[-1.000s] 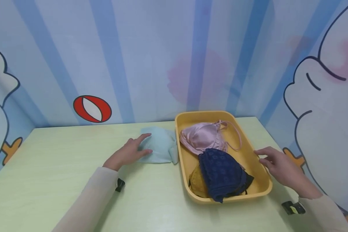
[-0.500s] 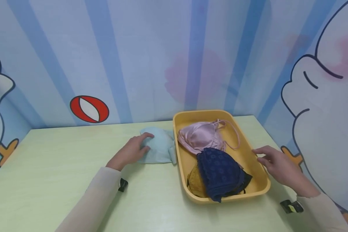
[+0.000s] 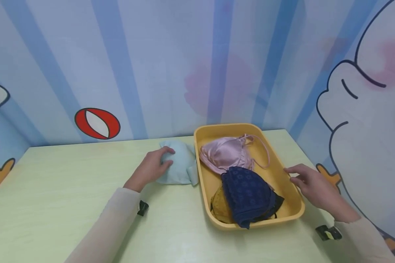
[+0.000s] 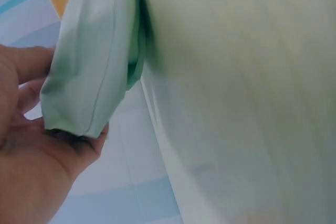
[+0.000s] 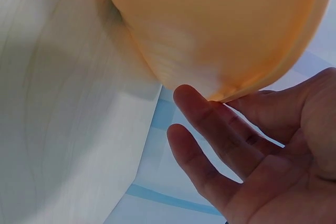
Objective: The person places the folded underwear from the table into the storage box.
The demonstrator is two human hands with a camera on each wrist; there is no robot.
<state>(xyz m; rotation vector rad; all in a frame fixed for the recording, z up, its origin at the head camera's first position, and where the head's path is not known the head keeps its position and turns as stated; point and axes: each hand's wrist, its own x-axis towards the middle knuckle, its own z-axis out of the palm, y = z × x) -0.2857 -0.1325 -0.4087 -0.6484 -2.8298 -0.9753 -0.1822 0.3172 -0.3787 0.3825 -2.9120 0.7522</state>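
Observation:
A pale turquoise folded garment (image 3: 181, 162) lies left of the yellow tray (image 3: 201, 186), close to its side. My left hand (image 3: 149, 168) pinches its left end; in the left wrist view, thumb and fingers curl around that end of the garment (image 4: 89, 61), which stands off the tabletop there. At the tray's right side my right hand (image 3: 316, 184) holds the rim between thumb and a finger. Two other fingers (image 5: 199, 114) spread beside the outer wall in the right wrist view. Inside the tray are a pink satin bra (image 3: 225, 153), a navy lace bra (image 3: 248, 193) and a mustard one (image 3: 221, 206).
The pale wooden table (image 3: 69, 197) ends at a blue striped backdrop (image 3: 168, 73) behind and at the right. The navy bra overhangs the tray's front rim slightly. A dark strap device (image 3: 328, 232) is on the right wrist.
My left hand has moved a little forward and right, and its thumb and fingers have closed on the garment, bunching it slightly. The right hand stays at the rim; the view has shifted slightly.

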